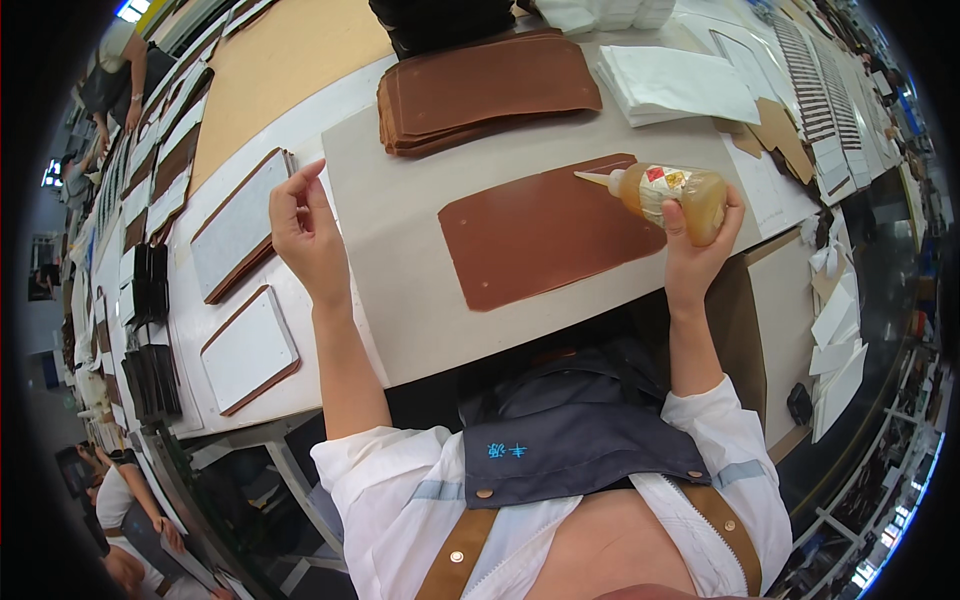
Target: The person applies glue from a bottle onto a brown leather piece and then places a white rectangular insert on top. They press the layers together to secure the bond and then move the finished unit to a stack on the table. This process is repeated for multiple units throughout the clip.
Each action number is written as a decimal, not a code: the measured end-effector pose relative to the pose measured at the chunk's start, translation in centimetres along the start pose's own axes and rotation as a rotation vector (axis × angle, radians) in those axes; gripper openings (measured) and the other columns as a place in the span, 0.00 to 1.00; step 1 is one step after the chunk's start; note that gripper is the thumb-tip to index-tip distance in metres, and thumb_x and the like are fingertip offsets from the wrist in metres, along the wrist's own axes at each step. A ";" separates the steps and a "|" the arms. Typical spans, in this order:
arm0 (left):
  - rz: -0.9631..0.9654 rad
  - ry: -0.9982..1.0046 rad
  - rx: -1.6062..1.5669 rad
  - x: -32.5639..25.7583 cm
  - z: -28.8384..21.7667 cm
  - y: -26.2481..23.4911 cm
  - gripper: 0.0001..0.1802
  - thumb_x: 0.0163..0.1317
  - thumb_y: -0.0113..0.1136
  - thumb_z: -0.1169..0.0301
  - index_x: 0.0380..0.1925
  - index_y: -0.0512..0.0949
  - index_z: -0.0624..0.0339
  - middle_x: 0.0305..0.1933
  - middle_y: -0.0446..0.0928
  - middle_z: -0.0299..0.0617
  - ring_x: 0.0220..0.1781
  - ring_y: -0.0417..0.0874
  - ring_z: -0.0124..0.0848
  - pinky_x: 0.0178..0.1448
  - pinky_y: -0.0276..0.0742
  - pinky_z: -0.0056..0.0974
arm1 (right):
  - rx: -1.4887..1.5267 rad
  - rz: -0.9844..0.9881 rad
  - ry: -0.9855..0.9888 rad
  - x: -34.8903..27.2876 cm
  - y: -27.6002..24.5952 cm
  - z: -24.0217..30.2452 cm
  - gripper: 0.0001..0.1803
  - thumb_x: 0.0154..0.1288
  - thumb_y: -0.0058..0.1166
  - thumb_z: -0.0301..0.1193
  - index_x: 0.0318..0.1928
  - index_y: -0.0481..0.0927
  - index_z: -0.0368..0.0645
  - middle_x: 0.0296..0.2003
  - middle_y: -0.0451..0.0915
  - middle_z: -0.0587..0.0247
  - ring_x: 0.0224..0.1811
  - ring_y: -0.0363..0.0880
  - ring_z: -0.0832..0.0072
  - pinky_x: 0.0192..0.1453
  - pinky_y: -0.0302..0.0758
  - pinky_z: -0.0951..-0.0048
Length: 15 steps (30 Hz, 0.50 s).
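My right hand [695, 240] is closed round a squeeze bottle [655, 192] of amber liquid. The bottle is tipped on its side, its thin pale nozzle pointing left over a brown leather-like sheet [545, 235]. This sheet lies flat on a grey board [400, 280], with cut corners and small holes along its left side. Off the board's left edge my left hand [305, 225] is raised, fingers loosely bent and index finger pointing up, with nothing seen in it. Just beyond the sheet is a stack of similar brown sheets [490, 90].
White folded sheets [680, 85] lie at the back right, and a black object [440, 20] stands behind the brown stack. White-topped brown panels [250, 350] rest left of the board. Dark bundles [148, 285] stand farther left. Other people [125, 60] are at the far left.
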State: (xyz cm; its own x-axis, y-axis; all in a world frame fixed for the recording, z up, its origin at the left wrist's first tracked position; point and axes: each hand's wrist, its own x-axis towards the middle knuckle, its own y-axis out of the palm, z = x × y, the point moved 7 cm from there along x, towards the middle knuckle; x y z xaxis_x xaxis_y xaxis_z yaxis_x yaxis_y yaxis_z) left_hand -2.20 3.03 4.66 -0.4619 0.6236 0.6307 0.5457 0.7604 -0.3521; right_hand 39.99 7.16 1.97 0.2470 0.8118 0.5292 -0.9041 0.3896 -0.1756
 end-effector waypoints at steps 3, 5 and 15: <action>-0.004 -0.009 -0.011 0.0 -0.1 0.1 0.09 0.75 0.56 0.75 0.46 0.85 0.58 0.34 0.73 0.25 0.29 0.61 0.13 0.31 0.57 0.24 | 0.015 0.033 -0.017 -0.5 1.0 0.6 0.37 0.61 0.75 0.38 0.62 0.65 0.39 0.54 0.71 0.60 0.58 0.72 0.72 0.64 0.72 0.70; -0.010 -0.013 -0.013 0.0 -0.2 -0.1 0.09 0.75 0.56 0.75 0.46 0.85 0.58 0.33 0.73 0.25 0.29 0.62 0.13 0.31 0.57 0.24 | 0.036 0.061 -0.024 -0.8 1.8 1.1 0.38 0.61 0.75 0.38 0.62 0.65 0.39 0.53 0.71 0.60 0.57 0.72 0.72 0.63 0.72 0.70; -0.037 -0.026 -0.071 0.1 -0.3 -0.4 0.09 0.72 0.58 0.77 0.41 0.86 0.55 0.35 0.75 0.25 0.31 0.65 0.16 0.32 0.56 0.26 | 0.172 0.224 -0.068 -2.7 6.3 2.8 0.40 0.59 0.77 0.35 0.63 0.63 0.39 0.53 0.73 0.58 0.54 0.78 0.70 0.59 0.78 0.69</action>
State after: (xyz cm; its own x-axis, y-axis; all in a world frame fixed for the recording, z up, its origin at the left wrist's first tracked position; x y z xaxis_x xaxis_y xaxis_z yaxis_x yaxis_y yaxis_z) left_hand -2.24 2.75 5.05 -0.4998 0.6008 0.6238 0.5757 0.7686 -0.2790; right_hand 32.65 6.16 1.75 0.0155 0.8358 0.5488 -0.9808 0.1194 -0.1541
